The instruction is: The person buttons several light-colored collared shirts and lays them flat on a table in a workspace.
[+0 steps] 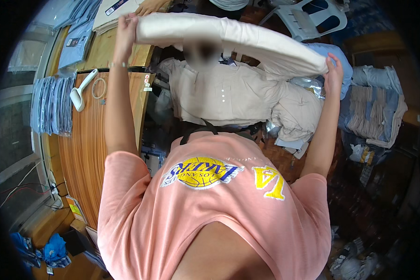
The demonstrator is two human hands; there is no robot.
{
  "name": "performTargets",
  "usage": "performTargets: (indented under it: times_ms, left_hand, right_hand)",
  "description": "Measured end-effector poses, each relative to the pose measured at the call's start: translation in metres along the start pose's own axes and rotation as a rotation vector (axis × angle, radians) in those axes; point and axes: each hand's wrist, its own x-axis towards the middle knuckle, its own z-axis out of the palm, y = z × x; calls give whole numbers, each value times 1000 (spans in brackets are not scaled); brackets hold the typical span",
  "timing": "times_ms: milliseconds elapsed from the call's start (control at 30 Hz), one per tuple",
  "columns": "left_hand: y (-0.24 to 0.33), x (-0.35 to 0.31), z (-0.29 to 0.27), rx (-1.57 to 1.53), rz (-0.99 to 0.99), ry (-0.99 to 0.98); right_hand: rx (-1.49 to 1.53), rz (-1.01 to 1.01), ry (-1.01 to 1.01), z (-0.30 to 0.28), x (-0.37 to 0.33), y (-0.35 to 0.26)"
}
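Note:
Both my arms reach far forward and apart, with a cream garment (182, 28) stretched between them in a long band. My left hand (126, 30) is closed on its left end, beside the wooden table. At the right end, my right hand (333, 77) grips the cloth, a little lower than the left. The garment's exact kind cannot be made out. Beneath it lies a beige shirt (205, 93) with a row of small white buttons. More crumpled beige cloth (296, 109) is heaped to its right. A blurred patch covers part of the middle.
On the wooden table (86, 163) at left are a white handheld tool (83, 91), a clear ring (98, 88) and bagged blue shirts (53, 103). Another person's hand (149, 6) rests on folded cloth at the top. A white plastic chair (308, 18) and stacked garments (371, 109) stand right.

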Motion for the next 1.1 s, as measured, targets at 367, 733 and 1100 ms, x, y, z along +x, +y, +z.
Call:
performTargets:
  times_ms: [367, 733, 1100]
  left_hand:
    - [-206, -210, 50, -41, -677, -29]
    - [-111, -38, 44, -234, -518, 154]
    - [-113, -191, 13, 264, -495, -2]
  right_hand:
    - [-309, 361, -93, -24, -42, 215]
    - [-627, -282, -123, 6, 98, 106]
    - [-779, -379, -39, -21, -25, 121]
